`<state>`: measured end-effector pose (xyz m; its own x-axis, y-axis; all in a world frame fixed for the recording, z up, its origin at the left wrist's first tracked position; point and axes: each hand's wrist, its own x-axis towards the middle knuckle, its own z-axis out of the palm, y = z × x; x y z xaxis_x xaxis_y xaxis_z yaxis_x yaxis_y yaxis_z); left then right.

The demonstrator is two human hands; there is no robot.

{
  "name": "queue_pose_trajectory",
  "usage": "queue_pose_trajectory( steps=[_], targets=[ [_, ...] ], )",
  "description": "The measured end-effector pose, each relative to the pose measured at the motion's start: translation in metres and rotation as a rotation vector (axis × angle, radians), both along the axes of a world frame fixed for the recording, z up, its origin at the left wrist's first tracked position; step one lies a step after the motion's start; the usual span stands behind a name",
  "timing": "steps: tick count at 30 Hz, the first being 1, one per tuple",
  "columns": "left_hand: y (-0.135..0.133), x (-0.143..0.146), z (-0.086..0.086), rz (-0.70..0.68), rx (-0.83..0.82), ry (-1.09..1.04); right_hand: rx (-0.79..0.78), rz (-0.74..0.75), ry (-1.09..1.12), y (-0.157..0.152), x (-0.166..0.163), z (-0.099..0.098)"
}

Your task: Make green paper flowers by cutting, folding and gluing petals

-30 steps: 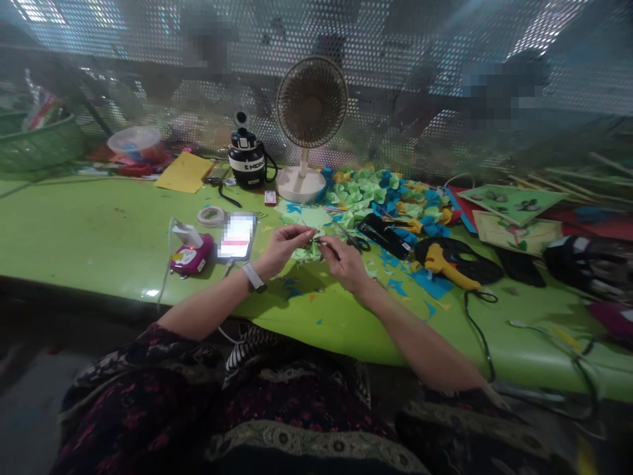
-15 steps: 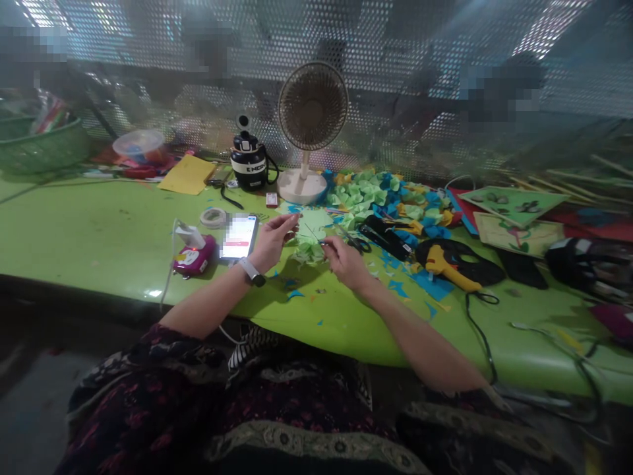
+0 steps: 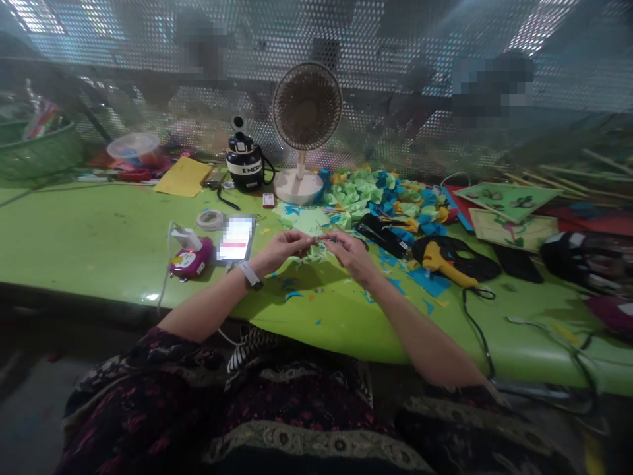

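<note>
My left hand (image 3: 289, 245) and my right hand (image 3: 350, 253) are both closed in pinches, their fingertips almost meeting above the green table (image 3: 277, 320). A thin wire-like piece (image 3: 321, 239) spans the small gap between the fingers; most of it is hidden by the right hand. Whether the left fingers grip it too, or something else tiny, is unclear. Crumpled light green paper (image 3: 309, 254) lies just below the fingertips. Behind them is a flat light green sheet (image 3: 301, 221). A lit phone (image 3: 242, 239) rests left of my left hand.
A fan (image 3: 299, 188) and a black bottle (image 3: 244, 165) stand at the back. Green, blue and yellow paper flowers (image 3: 366, 191) pile up behind a black stapler (image 3: 380, 235). A yellow glue gun (image 3: 442, 264) lies right, a purple charger block (image 3: 190, 259) and tape roll (image 3: 210, 219) left.
My left hand has moved right and slightly down, closing the gap to my right hand. The thin piece sticking out from my right fingers is now between both hands. The view has shifted slightly.
</note>
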<state>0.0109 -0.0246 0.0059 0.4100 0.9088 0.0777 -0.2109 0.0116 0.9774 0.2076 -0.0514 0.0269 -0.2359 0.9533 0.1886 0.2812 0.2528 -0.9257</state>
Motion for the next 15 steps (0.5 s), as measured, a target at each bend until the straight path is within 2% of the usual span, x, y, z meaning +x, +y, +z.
queue_pose_trajectory(
  steps=[5, 12, 15],
  targets=[
    [0.001, -0.002, 0.004, -0.017, -0.055, 0.031, -0.042, 0.054, -0.03, 0.004, 0.004, 0.001],
    [0.003, -0.003, -0.001, -0.071, -0.068, 0.051, -0.34, 0.239, 0.107, 0.001, -0.001, -0.007],
    [0.003, -0.002, -0.004, -0.058, -0.09, 0.05, -0.425, 0.264, 0.226, -0.002, -0.005, -0.009]
  ],
)
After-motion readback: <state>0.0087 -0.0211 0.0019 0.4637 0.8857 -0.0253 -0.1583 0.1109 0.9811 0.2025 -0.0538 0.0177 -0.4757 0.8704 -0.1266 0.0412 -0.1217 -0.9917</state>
